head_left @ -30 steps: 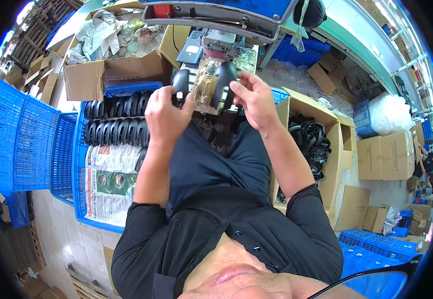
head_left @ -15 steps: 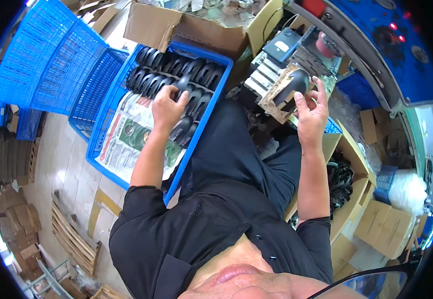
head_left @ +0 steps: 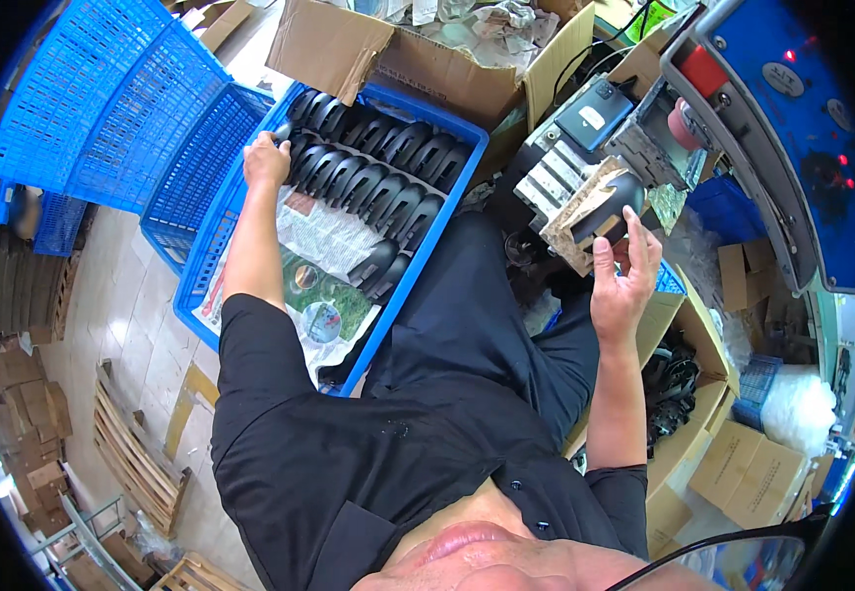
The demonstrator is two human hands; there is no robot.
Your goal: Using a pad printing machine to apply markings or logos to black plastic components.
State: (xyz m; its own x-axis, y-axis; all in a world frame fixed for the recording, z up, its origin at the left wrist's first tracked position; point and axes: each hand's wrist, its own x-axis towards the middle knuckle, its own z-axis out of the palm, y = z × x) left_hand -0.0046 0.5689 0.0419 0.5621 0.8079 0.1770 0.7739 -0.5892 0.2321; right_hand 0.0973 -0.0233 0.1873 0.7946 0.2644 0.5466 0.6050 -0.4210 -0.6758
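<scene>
My left hand [head_left: 267, 165] reaches to the far left edge of a blue crate [head_left: 368, 347]. Its fingers are closed on a small dark part [head_left: 283, 131], mostly hidden by them, at the end of a row. Rows of slotted black curved parts [head_left: 363, 187] stand in the crate on printed paper [head_left: 324, 231]. On the right, my right hand [head_left: 623, 281] has its thumb and forefinger at the edge of a smooth black curved part [head_left: 617, 207]. That part rests against a worn brown pad [head_left: 570, 225] on a metal fixture [head_left: 549, 182].
An upright blue basket [head_left: 122, 108] stands left of the crate. Behind it is an open cardboard box [head_left: 427, 79] with crumpled paper. A phone [head_left: 595, 113] lies on the fixture. A blue machine panel [head_left: 792, 108] hangs at right, above a carton of black pieces [head_left: 672, 379].
My left hand has moved left and away with the dark part, to the row's end. My right forefinger has come down to the black part's edge. The view has shifted slightly.
</scene>
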